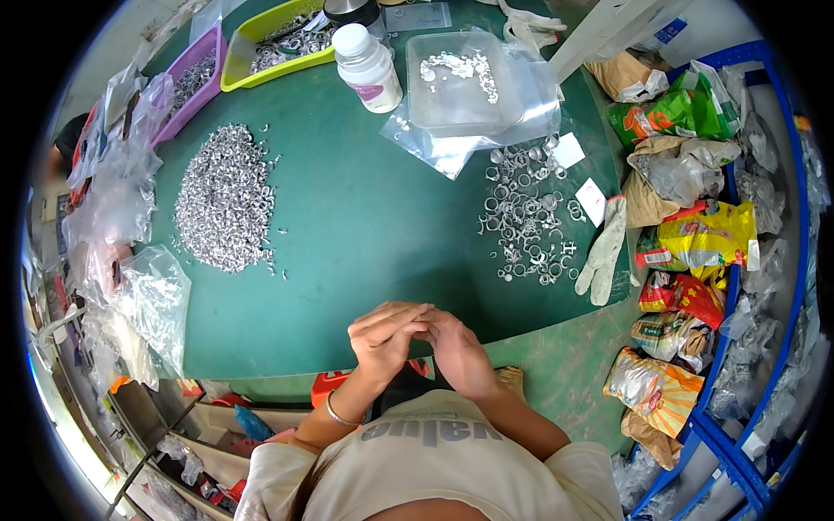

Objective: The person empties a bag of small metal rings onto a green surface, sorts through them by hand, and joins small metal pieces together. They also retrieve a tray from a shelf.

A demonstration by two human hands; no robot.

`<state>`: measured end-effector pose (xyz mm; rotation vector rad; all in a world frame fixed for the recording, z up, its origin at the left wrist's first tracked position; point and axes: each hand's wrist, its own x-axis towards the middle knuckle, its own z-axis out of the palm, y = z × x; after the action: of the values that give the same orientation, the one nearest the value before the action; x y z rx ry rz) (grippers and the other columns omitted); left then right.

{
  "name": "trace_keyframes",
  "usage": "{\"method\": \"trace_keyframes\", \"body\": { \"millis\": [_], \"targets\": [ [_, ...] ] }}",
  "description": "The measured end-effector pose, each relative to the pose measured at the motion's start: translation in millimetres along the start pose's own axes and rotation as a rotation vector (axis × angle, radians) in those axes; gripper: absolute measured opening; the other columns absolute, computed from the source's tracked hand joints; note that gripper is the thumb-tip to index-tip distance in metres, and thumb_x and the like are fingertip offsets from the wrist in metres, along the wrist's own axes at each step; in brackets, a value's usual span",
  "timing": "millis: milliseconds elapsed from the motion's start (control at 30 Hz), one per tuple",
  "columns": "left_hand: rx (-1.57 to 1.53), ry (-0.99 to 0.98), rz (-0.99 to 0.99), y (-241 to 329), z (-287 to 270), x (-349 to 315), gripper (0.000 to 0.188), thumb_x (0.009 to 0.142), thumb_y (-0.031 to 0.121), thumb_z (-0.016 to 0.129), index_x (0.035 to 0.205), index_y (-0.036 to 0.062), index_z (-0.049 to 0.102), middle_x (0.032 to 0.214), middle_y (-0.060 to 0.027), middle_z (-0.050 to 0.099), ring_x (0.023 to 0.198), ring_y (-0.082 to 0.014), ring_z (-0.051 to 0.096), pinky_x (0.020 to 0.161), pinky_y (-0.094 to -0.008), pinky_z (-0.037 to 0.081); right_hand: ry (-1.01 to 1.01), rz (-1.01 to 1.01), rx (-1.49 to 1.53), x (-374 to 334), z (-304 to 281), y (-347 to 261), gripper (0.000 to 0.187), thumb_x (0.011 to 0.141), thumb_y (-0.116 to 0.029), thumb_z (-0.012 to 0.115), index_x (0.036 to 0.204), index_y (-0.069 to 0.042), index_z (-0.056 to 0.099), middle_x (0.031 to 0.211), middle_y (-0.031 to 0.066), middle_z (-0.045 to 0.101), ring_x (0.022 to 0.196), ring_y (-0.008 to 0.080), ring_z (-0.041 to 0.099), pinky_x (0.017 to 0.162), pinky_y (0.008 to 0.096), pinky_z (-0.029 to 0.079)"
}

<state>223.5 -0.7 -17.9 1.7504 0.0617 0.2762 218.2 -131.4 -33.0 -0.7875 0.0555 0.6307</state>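
Note:
At the near edge of the green table, my left hand (382, 337) and my right hand (460, 354) meet, fingertips against each other. Fingers of both hands are bent and pressed together; whatever lies between them, if anything, is hidden. A bracelet circles my left wrist. Beyond my left hand, to the far left, lies a big heap of small silvery metal pieces (226, 200). Loose metal rings and fittings (526, 208) are spread out beyond my right hand, to the right.
A clear plastic tub (465, 117) with small white pieces rests on plastic bags, beside a white bottle (369, 74). Green (239, 74) and purple (191, 104) trays hold metal parts. A work glove (604, 252) lies at the right edge. Blue shelving (747, 417) stands right.

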Motion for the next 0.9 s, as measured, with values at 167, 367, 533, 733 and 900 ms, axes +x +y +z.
{"method": "trace_keyframes", "body": {
  "millis": [167,367,533,733,900],
  "targets": [
    [-0.189,0.033,-0.501,4.8,-8.9,-4.4,0.018,0.08,0.003,0.059,0.094,-0.0072,0.061,0.082,-0.0139,0.065,0.077,-0.0182,0.062,0.071,-0.0261,0.048,0.054,-0.033,-0.494,3.5,1.7,-2.3,0.039,0.086,-0.03,0.05,0.118,-0.008,0.05,0.126,0.011,0.038,0.115,0.0222,0.035,0.093,0.0397,0.029],
    [-0.705,0.137,-0.837,7.6,-24.7,-7.3,0.022,0.089,0.012,0.047,0.1,-0.005,0.056,0.096,-0.019,0.061,0.088,-0.0244,0.062,0.08,-0.034,0.05,0.014,-0.336,-1.507,10.5,17.2,-0.2,0.051,0.07,-0.025,0.067,0.118,-0.023,0.052,0.128,0.0159,0.033,0.115,0.0378,0.032,0.089,0.0496,0.03],
    [-0.803,0.268,-0.9,-4.1,-35.3,-17.3,0.019,0.09,0.011,0.046,0.094,-0.0044,0.057,0.095,-0.0197,0.061,0.088,-0.0258,0.061,0.079,-0.0335,0.051,0.025,-0.358,-1.677,16.5,24.7,19.3,0.053,0.069,-0.03,0.067,0.119,-0.029,0.05,0.13,0.0141,0.034,0.117,0.0394,0.031,0.087,0.056,0.03],
    [-0.794,0.248,-0.935,-15.7,-54.5,-22.3,0.019,0.089,0.01,0.048,0.095,-0.0047,0.057,0.094,-0.0205,0.061,0.087,-0.0255,0.062,0.079,-0.0338,0.051,0.04,-0.325,-1.689,17.5,35.2,33.7,0.053,0.068,-0.027,0.068,0.118,-0.028,0.051,0.131,0.0138,0.032,0.118,0.0399,0.03,0.088,0.0565,0.029],
    [-0.786,0.219,-0.957,-24.9,-70.4,-26.2,0.018,0.089,0.01,0.049,0.094,-0.0048,0.057,0.094,-0.0207,0.061,0.086,-0.0253,0.062,0.078,-0.0343,0.051,0.06,-0.321,-1.703,17.5,44.1,45.4,0.052,0.072,-0.029,0.065,0.121,-0.027,0.049,0.131,0.0133,0.034,0.119,0.0386,0.032,0.09,0.0556,0.031]
  ]
}}
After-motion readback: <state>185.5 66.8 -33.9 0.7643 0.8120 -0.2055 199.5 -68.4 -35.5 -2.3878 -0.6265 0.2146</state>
